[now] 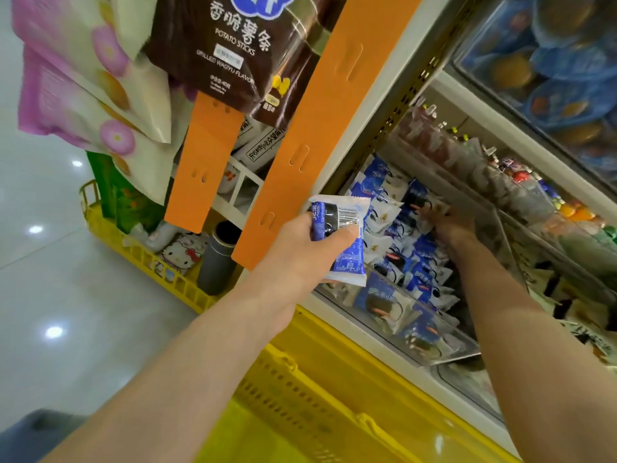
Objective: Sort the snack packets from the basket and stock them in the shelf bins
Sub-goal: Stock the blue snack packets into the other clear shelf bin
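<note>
Snack packet [349, 262], glossy blue-and-white film with crimped ends and a barcode, is gripped in the left hand [300, 252] in front of the shelf. The right hand [447, 225] lies blurred among matching packets [394, 262] in a clear plastic bin [462, 352]; its grip is unclear. Overhead hangs a brown bag [233, 51] reading "POTATO STICKS".

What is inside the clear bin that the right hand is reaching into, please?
Blue-and-white snack packets fill the clear bin. The right hand covers some at the back, and the bin's bottom is hidden under them.
</note>
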`<action>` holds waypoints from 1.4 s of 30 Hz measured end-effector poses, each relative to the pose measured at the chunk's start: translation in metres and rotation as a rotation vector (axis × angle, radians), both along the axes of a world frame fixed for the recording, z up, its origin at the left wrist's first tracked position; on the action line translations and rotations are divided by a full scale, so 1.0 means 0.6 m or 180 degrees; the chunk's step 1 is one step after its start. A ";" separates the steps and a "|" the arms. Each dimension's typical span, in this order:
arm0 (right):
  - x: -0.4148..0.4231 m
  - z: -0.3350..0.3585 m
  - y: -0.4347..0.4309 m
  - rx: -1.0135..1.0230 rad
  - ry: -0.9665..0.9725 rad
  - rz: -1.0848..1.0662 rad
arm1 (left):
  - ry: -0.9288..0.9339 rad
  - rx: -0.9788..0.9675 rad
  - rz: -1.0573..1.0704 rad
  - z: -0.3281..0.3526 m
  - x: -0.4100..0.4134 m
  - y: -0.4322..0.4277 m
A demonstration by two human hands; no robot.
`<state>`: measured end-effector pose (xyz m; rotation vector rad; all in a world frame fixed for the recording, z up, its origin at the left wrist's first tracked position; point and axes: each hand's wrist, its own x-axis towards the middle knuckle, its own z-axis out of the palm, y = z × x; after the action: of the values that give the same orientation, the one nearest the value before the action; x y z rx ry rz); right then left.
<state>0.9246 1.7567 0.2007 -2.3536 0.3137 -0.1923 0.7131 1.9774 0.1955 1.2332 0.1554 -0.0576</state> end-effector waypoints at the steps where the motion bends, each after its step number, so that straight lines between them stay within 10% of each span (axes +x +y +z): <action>1: 0.004 -0.002 0.001 -0.0024 0.0000 0.0026 | 0.0029 0.0040 -0.0026 -0.001 0.001 0.000; 14: -0.006 -0.003 0.027 -0.0717 0.0013 -0.0131 | 0.0310 -0.0085 -0.0044 0.002 0.007 0.003; 24: -0.212 0.034 0.086 0.0169 -0.1066 0.0867 | 0.0125 0.0449 -0.0108 0.003 -0.013 -0.005; 31: -0.341 0.039 0.106 0.0748 -0.0054 0.1678 | -0.0232 0.0519 -0.0244 0.007 -0.038 -0.032; 37: -0.375 0.061 0.074 0.0329 -0.0606 0.1807 | -0.0031 0.0401 -0.0187 0.009 -0.066 -0.056; 42: -0.400 0.053 0.060 -0.1393 -0.1454 0.2179 | 0.0459 -0.0787 -0.0515 0.020 -0.079 -0.056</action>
<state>0.6846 1.7928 0.2325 -2.5917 -0.8181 -0.4852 0.6659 1.9441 0.2072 0.9923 0.1683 -0.2984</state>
